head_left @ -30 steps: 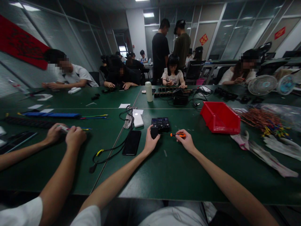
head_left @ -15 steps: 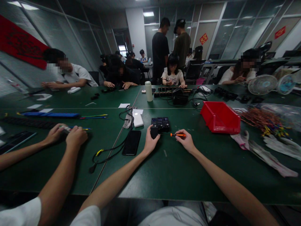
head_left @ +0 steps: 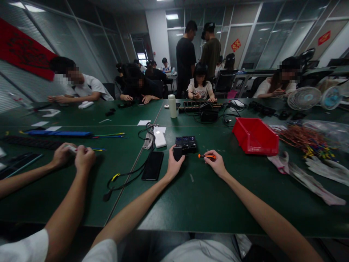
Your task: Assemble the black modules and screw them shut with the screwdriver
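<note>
My left hand (head_left: pixel 174 163) is closed round a small black box-shaped block (head_left: pixel 177 153), its fingers hiding part of the sides. In my right hand (head_left: pixel 216 163) is an orange-and-black screwdriver (head_left: pixel 207 157), held level with its thin shaft pointing left toward the block. I cannot make out whether the tip touches it. Just behind my left hand, several similar black blocks (head_left: pixel 187 143) stand together in a row on the green table (head_left: pixel 207 203).
A dark phone (head_left: pixel 152 166) and a black cable (head_left: pixel 131 182) lie left of my left arm. Beyond them is a white power bank (head_left: pixel 159 137). To the right are a red bin (head_left: pixel 255 136), gloves (head_left: pixel 313 182) and copper wires (head_left: pixel 302 136). A co-worker's hands (head_left: pixel 73 156) work at the left.
My hands and the screwdriver have hardly moved; the block in my left hand has shifted very slightly left. The neighbouring co-worker's right hand has drawn a little to the left.
</note>
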Motion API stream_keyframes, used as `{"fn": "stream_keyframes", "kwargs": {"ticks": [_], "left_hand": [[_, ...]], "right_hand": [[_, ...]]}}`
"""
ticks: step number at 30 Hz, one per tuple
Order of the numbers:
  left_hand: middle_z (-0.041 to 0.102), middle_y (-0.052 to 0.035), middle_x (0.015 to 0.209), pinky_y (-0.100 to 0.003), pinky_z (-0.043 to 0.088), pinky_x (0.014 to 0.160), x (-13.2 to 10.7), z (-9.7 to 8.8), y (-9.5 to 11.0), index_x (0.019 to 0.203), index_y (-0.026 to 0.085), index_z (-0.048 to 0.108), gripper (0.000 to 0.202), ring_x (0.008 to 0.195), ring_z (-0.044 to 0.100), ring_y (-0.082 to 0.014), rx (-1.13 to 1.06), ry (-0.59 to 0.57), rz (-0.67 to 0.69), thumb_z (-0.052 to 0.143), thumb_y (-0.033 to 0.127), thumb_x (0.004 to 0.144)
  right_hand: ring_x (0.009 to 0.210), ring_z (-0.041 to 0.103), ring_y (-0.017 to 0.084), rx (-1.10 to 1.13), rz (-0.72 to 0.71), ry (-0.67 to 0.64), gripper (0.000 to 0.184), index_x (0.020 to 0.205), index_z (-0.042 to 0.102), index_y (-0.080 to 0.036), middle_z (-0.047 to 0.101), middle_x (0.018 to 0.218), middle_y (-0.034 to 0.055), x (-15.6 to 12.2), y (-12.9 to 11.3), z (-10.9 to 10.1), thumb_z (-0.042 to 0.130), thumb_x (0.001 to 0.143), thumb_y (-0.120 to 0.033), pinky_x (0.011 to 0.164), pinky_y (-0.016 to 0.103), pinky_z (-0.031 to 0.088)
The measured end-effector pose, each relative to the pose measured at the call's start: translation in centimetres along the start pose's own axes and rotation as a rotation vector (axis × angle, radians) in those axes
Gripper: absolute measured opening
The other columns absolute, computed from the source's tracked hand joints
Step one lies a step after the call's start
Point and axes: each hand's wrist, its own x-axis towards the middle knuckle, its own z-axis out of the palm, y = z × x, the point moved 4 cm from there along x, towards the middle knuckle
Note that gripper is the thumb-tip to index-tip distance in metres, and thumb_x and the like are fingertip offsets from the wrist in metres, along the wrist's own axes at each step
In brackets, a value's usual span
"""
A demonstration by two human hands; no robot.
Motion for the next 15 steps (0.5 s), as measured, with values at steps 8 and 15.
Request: {"fn": "stream_keyframes", "kwargs": {"ticks": [8,15], "left_hand": [[0.048,-0.0069,0.122,-0.035,0.038,0.099,0.3,-0.3,-1.5,0.129,0.025,0.032,0.060,0.111,0.049,-0.0187,-0.072,0.058,-0.086,0.061,0.034,0.076],[0.046,-0.0065,0.125,-0.035,0.035,0.102,0.5,-0.7,-2.2,0.128,0.026,0.034,0.056,0.116,0.046,-0.0195,-0.069,0.103,-0.115,0.058,0.037,0.078]], "right_hand": [[0.064,0.058,0.014,0.002,0.016,0.022,0.023,0.091,0.056,-0.019,0.057,0.087,0.0028,0.1,0.1,-0.1,0.063,0.075,-0.035,0.061,0.029,0.049],[0.062,0.057,0.014,-0.053,0.024,-0.040,0.021,0.089,0.055,-0.019,0.059,0.083,0.0020,0.1,0.2,0.3,0.062,0.075,-0.033,0.059,0.029,0.047]]}}
